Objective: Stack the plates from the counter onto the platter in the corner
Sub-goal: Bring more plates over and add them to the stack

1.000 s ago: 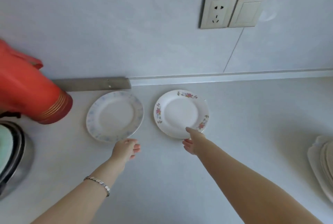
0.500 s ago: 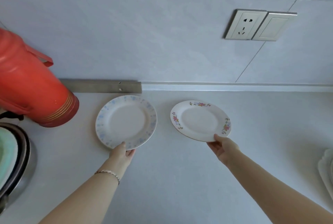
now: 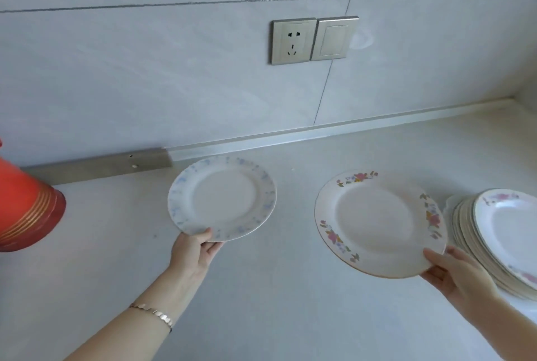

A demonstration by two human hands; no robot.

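Over the counter (image 3: 261, 317), two plates are held. The blue plate (image 3: 222, 198) is pinched at its near rim by the left hand (image 3: 193, 253), thumb on top. The floral plate (image 3: 377, 224), tilted, is gripped at its near right edge by the right hand (image 3: 456, 276), just beside the stack (image 3: 511, 232) at the right. A red flask (image 3: 26, 209) is seen far left.
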